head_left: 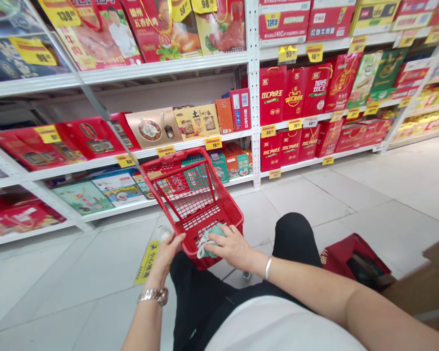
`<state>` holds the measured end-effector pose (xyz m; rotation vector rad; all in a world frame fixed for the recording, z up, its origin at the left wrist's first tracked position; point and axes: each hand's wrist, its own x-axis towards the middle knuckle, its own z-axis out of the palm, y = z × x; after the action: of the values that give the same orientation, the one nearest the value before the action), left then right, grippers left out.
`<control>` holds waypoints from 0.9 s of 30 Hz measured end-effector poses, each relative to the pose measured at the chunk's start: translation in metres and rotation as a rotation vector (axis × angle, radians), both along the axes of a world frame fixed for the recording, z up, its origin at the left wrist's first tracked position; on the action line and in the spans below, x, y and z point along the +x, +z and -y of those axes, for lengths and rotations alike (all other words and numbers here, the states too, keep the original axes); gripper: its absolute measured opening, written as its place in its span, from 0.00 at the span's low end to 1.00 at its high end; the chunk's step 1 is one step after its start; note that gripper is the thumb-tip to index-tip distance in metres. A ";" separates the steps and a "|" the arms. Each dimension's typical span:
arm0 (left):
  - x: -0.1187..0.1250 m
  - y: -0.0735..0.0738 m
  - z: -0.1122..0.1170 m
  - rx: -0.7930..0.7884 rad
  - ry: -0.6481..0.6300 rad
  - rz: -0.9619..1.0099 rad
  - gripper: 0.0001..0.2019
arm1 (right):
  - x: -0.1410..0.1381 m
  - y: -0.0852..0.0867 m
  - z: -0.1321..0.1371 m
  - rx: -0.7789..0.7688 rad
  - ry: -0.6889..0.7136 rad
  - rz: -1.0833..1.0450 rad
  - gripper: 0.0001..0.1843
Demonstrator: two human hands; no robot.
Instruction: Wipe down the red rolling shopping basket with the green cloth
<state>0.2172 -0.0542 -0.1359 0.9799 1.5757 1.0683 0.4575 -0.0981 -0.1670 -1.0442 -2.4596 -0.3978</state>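
A red plastic shopping basket [223, 192] hangs tilted in front of me, with a wire-grid side and red packaging inside. My right hand [229, 246] lies over a teal cloth bundle [209, 242] with a white strap in the basket, fingers curled onto it. My left hand [164, 256] is at the basket's near left side, closed around a small clear plastic item [164, 233]. Most of that item is hidden by my fingers. A thin grey rod [82, 92] runs from the upper left down to the basket's far corner.
White metal shelves [254, 97] stand ahead, packed with red and gold gift boxes and yellow price tags. A red bag [354, 258] and a cardboard box [420, 287] sit low on the right. Pale floor tiles [314, 195] carry a yellow sticker [147, 262].
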 end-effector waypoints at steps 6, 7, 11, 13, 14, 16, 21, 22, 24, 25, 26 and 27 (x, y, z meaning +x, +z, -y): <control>0.002 0.001 -0.003 -0.002 0.030 0.050 0.11 | 0.069 0.003 -0.015 -0.074 -0.185 -0.035 0.27; 0.002 0.001 -0.003 0.002 0.030 0.057 0.11 | 0.080 0.003 -0.018 -0.083 -0.219 -0.044 0.28; 0.000 -0.001 -0.003 0.014 0.020 0.068 0.12 | 0.112 0.008 -0.026 -0.084 -0.388 -0.132 0.30; -0.001 -0.001 -0.001 0.014 0.004 0.082 0.14 | 0.114 0.015 -0.024 -0.041 -0.434 -0.203 0.30; -0.002 0.000 -0.001 0.011 0.001 0.089 0.14 | 0.111 0.020 -0.022 -0.012 -0.423 -0.233 0.29; -0.003 0.003 0.001 0.003 0.004 0.091 0.12 | 0.096 0.032 -0.013 0.028 -0.331 -0.257 0.29; -0.004 0.007 0.001 -0.009 -0.008 0.070 0.08 | 0.030 0.044 0.013 -0.081 -0.035 -0.093 0.28; -0.005 0.005 0.000 -0.007 -0.024 0.072 0.09 | 0.018 0.041 0.017 -0.121 -0.010 -0.050 0.28; -0.009 0.001 -0.001 0.000 -0.055 0.070 0.10 | 0.000 0.032 0.020 -0.178 0.004 0.006 0.27; -0.011 -0.001 -0.002 0.002 -0.071 0.068 0.11 | -0.005 0.027 0.021 -0.189 0.001 0.017 0.26; -0.013 -0.003 -0.003 0.004 -0.084 0.067 0.13 | -0.008 0.023 0.020 -0.193 -0.005 0.018 0.26; -0.016 -0.004 -0.004 0.004 -0.097 0.064 0.14 | -0.009 0.020 0.020 -0.195 -0.013 0.016 0.25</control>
<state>0.2015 -0.0501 -0.1399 1.0045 1.4601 1.0261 0.4482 -0.1181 -0.1466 -1.1383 -2.5466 -0.1720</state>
